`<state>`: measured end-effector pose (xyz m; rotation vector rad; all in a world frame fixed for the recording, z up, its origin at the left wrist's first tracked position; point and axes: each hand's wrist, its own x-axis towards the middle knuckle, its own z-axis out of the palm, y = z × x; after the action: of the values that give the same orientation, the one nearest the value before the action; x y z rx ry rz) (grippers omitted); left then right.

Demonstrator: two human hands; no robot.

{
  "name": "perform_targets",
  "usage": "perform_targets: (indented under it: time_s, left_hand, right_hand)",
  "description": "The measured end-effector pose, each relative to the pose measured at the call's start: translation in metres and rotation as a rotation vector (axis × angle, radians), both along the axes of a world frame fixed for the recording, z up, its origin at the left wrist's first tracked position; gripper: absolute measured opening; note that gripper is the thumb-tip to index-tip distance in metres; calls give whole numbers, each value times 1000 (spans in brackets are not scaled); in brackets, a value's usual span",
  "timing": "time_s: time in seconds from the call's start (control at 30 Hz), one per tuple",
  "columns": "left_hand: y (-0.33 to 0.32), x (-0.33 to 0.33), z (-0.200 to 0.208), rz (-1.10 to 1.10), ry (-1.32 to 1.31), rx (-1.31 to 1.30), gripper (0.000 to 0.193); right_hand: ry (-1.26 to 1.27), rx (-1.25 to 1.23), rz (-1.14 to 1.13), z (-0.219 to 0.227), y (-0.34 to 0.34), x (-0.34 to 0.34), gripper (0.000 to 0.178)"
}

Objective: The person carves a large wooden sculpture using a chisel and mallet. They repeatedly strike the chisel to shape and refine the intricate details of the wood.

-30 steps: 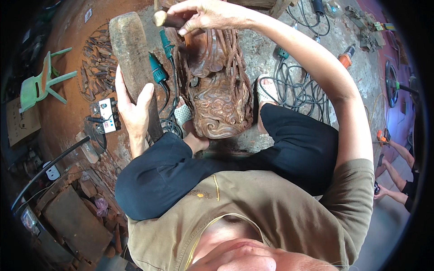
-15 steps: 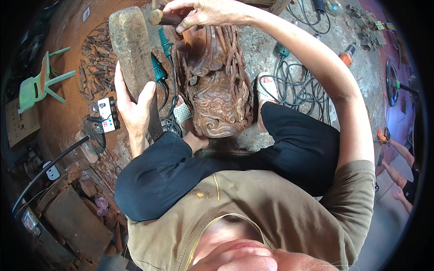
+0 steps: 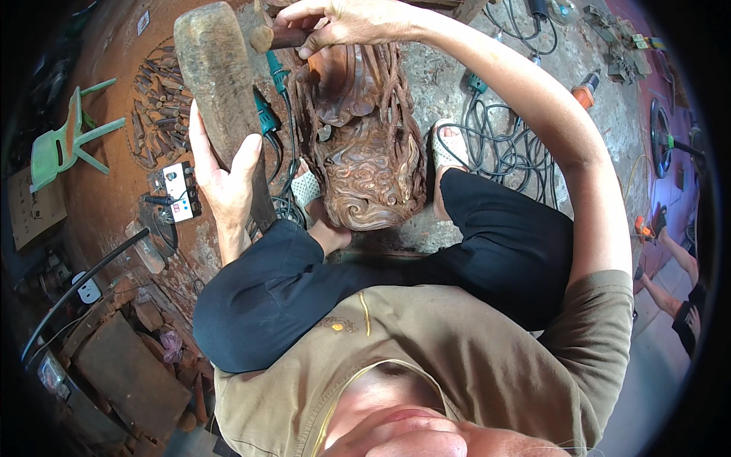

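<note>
My left hand [image 3: 226, 186] is wrapped round a thick, worn wooden mallet [image 3: 215, 72], its broad head raised at the upper left. At the top middle, my right hand [image 3: 346, 23] grips a carving chisel [image 3: 289, 38] by its dark wooden handle. The pale, battered butt points toward the mallet, with a narrow gap between them; the chisel's blade is hidden. Below my right hand, between my feet, stands a reddish-brown wood carving [image 3: 373, 175] with swirling relief and twisted, vine-like strands along its sides.
Many chisels [image 3: 164, 107] lie on the dusty floor at left, near a green plastic chair [image 3: 68, 145] and a white control box [image 3: 181, 192]. Teal power tools [image 3: 266, 118] and tangled black cables [image 3: 502, 145] flank the carving. Another person's limbs [image 3: 670, 266] show at far right.
The mallet head has shifted slightly up and left, away from the chisel butt. My right hand has barely moved. The other person's limbs at far right have changed position.
</note>
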<state>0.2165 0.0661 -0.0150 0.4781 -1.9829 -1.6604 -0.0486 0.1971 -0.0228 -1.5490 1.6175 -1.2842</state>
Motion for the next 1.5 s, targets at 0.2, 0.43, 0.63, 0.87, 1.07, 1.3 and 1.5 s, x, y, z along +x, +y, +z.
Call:
perform_targets:
  time_s: [0.2,0.43,0.63,0.87,1.07,1.3,1.5]
  left_hand:
    - [-1,-4,7,-74,-89,-219,83]
    - [-2,-7,10,-74,-99,-302,85]
    - [-10,4,-5,55,-56,-86,79]
    - [-9,3,-8,64,-86,-58,80]
    - [-5,-3,-6,30,-65,-62,81]
    - [-5,-5,-4,17,-64,-74,82]
    - [-2,-9,0,6,-50,-52,82]
  right_hand:
    - [-55,-1,45,-3,-1,0,53]
    - [-80,12,58,-3,-3,-1,55]
    - [-210,-98,34,-1,-3,-7,42]
    - [-216,-91,1,-2,-9,-16,40]
    - [-195,-156,44,-6,-8,-18,38]
    - [-29,-130,31,4,-2,-16,36]
    - [-169,-65,70,6,-2,-14,36]
